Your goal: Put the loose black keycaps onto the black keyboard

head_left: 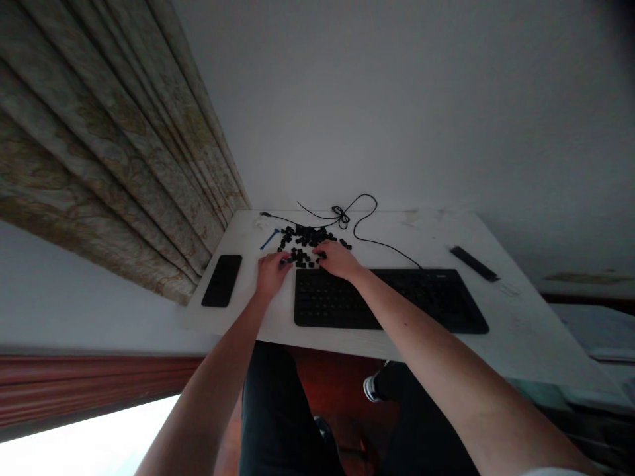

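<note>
loose heap of small matte black plastic keycaps on a white-painted desk, spread sideways, its long axis running left to right, just behind a flat black rectangular keyboard. keyboard's long axis lies roughly parallel to the desk's near edge, its far edge close to the heap's near fringe. keyboard surface dark, rows of keys faint, too dim to count.

left hand at the heap's near left corner, fingers curled down, tips among the keycaps. right hand over the heap's near right side, palm down, fingers draped forward onto the caps. both partly closed; whether either pinches a keycap is hidden by the fingers, cannot tell.

thin blue plastic stick lies slantwise just left of the heap, one end pointing toward it. thin black cable loops and knots beyond the heap, then runs to the keyboard's far edge. glossy black smartphone lies left of the hands, long axis pointing away from the person. narrow black bar lies angled at the desk's far right. pleated patterned curtain hangs along the left.
</note>
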### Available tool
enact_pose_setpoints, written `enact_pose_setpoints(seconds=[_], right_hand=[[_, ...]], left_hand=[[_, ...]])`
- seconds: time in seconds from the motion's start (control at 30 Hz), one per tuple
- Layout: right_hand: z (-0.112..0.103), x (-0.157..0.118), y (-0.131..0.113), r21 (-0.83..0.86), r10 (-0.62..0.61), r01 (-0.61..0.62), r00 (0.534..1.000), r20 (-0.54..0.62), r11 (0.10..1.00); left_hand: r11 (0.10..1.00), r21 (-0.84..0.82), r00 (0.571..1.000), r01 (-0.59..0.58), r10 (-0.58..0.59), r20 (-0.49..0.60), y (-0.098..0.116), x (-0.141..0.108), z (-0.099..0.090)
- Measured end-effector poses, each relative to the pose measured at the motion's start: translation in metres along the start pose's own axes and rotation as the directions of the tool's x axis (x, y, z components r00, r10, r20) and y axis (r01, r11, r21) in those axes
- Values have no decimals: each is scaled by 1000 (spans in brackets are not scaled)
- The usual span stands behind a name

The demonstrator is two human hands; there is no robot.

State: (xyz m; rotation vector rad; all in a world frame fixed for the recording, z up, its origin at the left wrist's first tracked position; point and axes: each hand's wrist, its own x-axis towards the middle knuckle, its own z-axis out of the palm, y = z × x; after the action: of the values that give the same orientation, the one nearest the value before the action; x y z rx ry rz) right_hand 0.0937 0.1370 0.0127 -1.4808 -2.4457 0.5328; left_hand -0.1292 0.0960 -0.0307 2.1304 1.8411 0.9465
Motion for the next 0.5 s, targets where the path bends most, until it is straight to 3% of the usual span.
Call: enact_pose_setpoints(seconds=[0.27,0.5], right_hand=[[-8,-5,13,-117,37,-26,995,90,993],[-4,-5,14,-54,41,-39,998,37,998]], left_hand=[[1000,2,999,-3,3,33,0,1,-2],[998,39,997,-56,54,47,0,1,-3]])
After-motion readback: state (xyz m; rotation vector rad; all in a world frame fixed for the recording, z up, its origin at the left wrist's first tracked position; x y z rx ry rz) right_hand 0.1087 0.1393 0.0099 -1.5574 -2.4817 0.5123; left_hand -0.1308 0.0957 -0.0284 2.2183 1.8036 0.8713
